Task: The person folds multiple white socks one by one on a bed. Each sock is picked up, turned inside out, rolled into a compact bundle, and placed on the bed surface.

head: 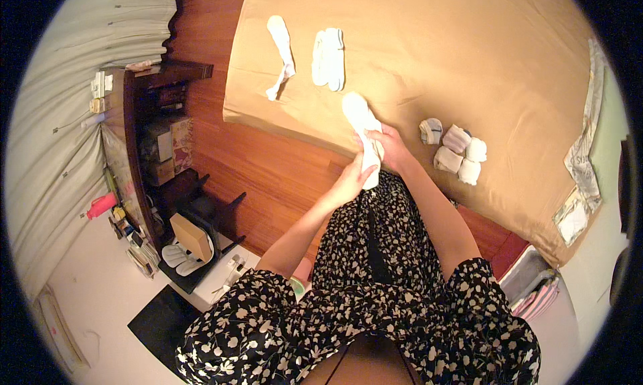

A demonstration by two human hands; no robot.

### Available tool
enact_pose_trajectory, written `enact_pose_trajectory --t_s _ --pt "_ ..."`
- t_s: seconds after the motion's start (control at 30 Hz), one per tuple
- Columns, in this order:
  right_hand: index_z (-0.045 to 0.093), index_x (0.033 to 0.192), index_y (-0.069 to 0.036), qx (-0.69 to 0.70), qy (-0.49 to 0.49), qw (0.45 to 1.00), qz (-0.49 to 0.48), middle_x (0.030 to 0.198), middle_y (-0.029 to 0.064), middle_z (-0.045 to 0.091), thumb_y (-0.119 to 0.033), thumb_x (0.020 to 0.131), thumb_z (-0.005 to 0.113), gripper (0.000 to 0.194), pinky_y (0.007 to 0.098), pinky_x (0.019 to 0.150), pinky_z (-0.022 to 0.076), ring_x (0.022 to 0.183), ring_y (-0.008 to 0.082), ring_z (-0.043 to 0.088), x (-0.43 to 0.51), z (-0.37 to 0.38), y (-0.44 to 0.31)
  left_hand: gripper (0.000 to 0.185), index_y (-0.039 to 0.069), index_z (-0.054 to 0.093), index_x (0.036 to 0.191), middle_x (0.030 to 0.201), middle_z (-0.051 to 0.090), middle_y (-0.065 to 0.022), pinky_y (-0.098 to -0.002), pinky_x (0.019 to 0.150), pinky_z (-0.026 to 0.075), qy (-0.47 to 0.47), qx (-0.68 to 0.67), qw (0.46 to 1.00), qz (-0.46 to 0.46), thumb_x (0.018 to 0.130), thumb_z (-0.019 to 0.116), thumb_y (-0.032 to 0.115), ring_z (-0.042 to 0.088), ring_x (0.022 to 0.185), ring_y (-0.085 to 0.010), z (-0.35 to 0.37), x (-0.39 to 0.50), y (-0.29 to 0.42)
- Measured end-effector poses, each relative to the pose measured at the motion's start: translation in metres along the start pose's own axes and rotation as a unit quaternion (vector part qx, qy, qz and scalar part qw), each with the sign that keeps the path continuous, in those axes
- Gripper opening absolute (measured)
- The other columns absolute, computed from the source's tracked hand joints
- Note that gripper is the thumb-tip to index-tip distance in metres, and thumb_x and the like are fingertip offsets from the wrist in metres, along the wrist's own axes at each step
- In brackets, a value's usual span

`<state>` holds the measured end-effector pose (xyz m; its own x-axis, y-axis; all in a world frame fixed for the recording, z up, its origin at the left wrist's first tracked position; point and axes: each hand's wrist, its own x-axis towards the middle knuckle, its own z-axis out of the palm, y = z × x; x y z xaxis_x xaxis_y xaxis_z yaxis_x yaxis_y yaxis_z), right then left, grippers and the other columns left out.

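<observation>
Both hands grip white socks (362, 129) laid lengthwise together, over the near edge of the bed. My left hand (351, 178) holds their lower end, and my right hand (387, 145) grips them around the middle. Beyond them on the tan sheet lie flat white socks (328, 58) side by side. Farther left is a single white sock (282, 48), stretched out with a crumpled, bent cuff. To the right of my right hand sits a group of rolled socks: a grey one with a dark stripe (430, 131), a pinkish striped one (456, 138) and several pale ones (469, 171).
The bed's tan sheet (402, 43) spreads ahead, above a wooden floor (251, 169). At left stand a dark wooden desk (131, 134) and a chair bearing a cardboard box (191, 237). A crumpled printed cloth (582, 159) lies along the bed's right side.
</observation>
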<state>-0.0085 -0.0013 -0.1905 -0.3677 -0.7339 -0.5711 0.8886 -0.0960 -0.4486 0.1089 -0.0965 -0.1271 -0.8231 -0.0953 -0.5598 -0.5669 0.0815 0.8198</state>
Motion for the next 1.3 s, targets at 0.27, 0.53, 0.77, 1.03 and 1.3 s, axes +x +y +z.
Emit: enact_pose_trajectory --t_s 0.27,0.53,0.77,1.03,1.3 --pt "0.044 0.119 0.004 -0.196 0.327 0.924 -0.012 0.105 0.0137 0.06 -0.014 0.088 0.056 0.038 0.0293 0.082 0.0469 0.095 0.0183 0.058 0.0 -0.058 0.002 0.022 0.002 0.051 0.101 0.087 0.061 -0.0052 -0.0245 0.067 0.047 0.045 -0.075 0.991 -0.098 0.091 0.055 0.021 0.057 0.077 -0.01 -0.038 0.079 -0.067" --pt "0.046 0.116 0.001 -0.293 0.324 0.888 -0.143 0.101 0.0136 0.06 -0.026 0.083 0.067 0.048 0.0304 0.079 0.048 0.089 0.0202 0.059 0.018 -0.065 0.055 0.019 0.004 0.053 0.098 0.082 0.062 -0.0046 -0.0292 0.063 0.048 0.053 0.178 0.981 -0.059 0.086 0.06 0.018 0.059 0.071 -0.0149 -0.036 0.136 -0.127" --pt "0.058 0.09 0.002 -0.384 0.386 0.831 -0.113 0.082 0.0181 0.063 -0.02 0.081 0.061 0.024 0.0384 0.07 0.0483 0.076 0.0289 0.063 0.04 -0.06 0.06 0.032 0.004 0.047 0.117 0.106 0.058 -0.0074 -0.031 0.085 0.046 -0.054 -0.169 0.956 -0.234 0.087 0.052 0.015 0.057 0.095 -0.0162 0.0 0.118 -0.092" --pt "0.058 0.095 0.002 -0.2 0.247 0.938 -0.138 0.085 0.0163 0.061 -0.021 0.082 0.059 0.026 0.0322 0.068 0.0459 0.078 0.0158 0.058 -0.005 -0.031 0.04 0.045 0.001 0.036 0.123 0.107 0.052 -0.0134 -0.0312 0.083 0.047 0.029 -0.21 0.97 -0.115 0.08 0.046 0.007 0.055 0.095 -0.0214 0.017 0.091 -0.043" --pt "0.053 0.089 0.003 -0.495 0.179 0.807 -0.27 0.086 0.0226 0.054 -0.011 0.086 0.05 0.014 0.042 0.07 0.0447 0.083 0.04 0.055 -0.054 0.004 -0.011 0.024 0.002 0.042 0.115 0.1 0.053 -0.0099 -0.031 0.08 0.045 0.148 -0.311 0.939 -0.005 0.094 0.036 0.012 0.052 0.089 -0.0174 0.039 0.074 -0.015"
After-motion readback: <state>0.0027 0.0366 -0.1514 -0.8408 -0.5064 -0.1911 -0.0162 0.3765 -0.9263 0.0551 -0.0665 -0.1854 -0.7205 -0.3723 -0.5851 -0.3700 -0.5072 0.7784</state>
